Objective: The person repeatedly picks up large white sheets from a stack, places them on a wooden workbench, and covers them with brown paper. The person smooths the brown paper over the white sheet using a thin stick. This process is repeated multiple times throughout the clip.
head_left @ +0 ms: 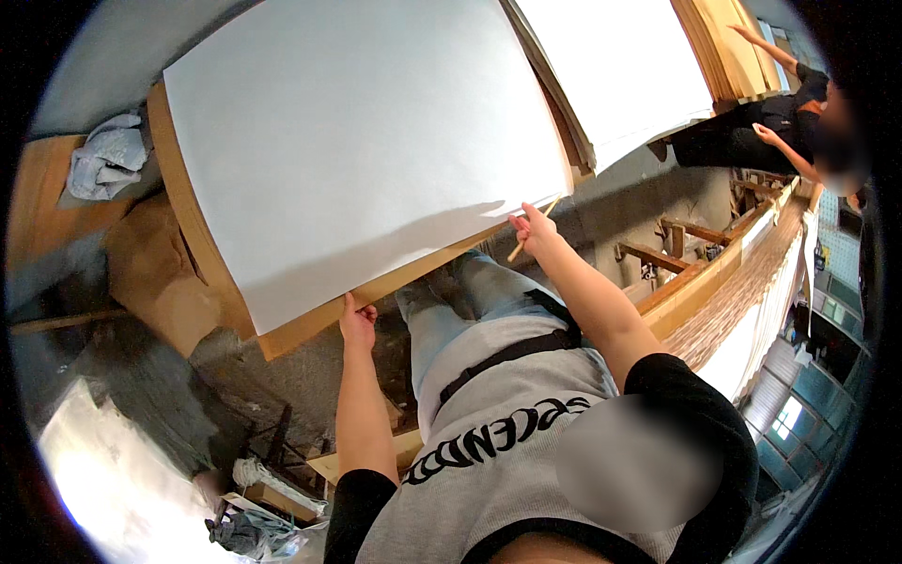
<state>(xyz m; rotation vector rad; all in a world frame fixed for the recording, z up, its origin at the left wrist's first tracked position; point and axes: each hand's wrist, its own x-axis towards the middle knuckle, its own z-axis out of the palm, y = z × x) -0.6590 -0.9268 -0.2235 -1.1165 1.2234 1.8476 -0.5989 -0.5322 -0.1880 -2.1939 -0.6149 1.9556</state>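
Left hand (357, 322) grip pinches white sheet (357, 141) bottom edge; right hand (536, 230) holds stick (531, 232).

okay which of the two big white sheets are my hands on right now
The nearer, larger white sheet: your left hand and right hand grip its near edge. The farther sheet is untouched.
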